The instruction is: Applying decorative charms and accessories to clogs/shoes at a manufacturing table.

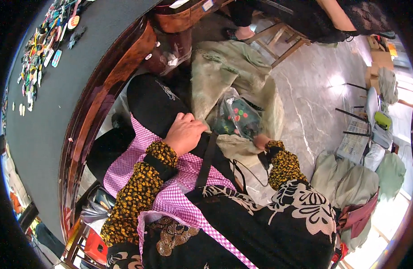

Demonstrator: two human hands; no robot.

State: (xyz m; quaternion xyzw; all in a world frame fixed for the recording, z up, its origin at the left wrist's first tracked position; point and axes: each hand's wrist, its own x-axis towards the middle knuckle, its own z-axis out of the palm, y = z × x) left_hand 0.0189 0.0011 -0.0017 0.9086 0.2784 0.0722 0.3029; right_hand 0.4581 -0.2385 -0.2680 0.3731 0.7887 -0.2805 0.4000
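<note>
A large beige woven sack (211, 80) stands on the floor in front of my knees with its mouth spread. Inside the opening lies a clear plastic bag (227, 105) holding dark pieces and several small red and green round ones. My left hand (185, 133) is closed at the sack's near left rim, fingers curled over the edge. At the bag's lower right corner is my right hand (261, 141), its fingers closed on the plastic and partly hidden. A purple checked apron (173, 188) covers my lap.
To the left runs a dark table (99, 49) with a brown wooden edge, heaped with small colourful pieces (43, 49). A wooden stool (282, 42) and another person's foot (244, 33) are beyond the sack. At right stand a white crate (352, 139) and draped cloths (345, 175).
</note>
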